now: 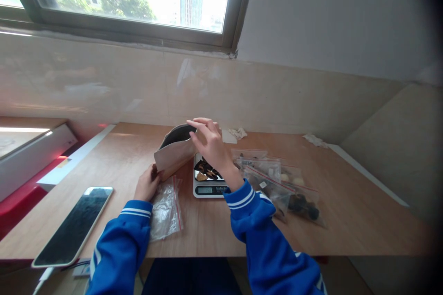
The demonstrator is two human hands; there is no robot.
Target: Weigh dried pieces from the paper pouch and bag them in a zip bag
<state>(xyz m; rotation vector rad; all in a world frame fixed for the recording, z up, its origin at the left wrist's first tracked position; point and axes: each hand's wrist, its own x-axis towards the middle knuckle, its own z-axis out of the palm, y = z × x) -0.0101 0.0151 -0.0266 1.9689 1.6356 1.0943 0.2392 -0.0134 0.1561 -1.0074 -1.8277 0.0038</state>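
Observation:
A beige paper pouch (175, 156) with a dark inside leans over the table, its mouth gaping toward the right. My left hand (147, 182) is closed on the pouch's lower left edge; part of the fingers is hidden behind it. At the mouth's right side, my right hand (207, 140) has thumb and forefinger apart, with nothing visible between them. Below that hand is a small digital scale (200, 191) bearing dark dried pieces (206, 169), partly covered by my wrist. Clear zip bags (166, 212) lie flat beside my left wrist.
Several zip bags (277, 177) are heaped right of the scale, one holding dark round pieces (304, 205). A phone (74, 226) with a cable lies at the left front edge. Crumpled tissue (238, 133) and another scrap (315, 140) lie near the wall.

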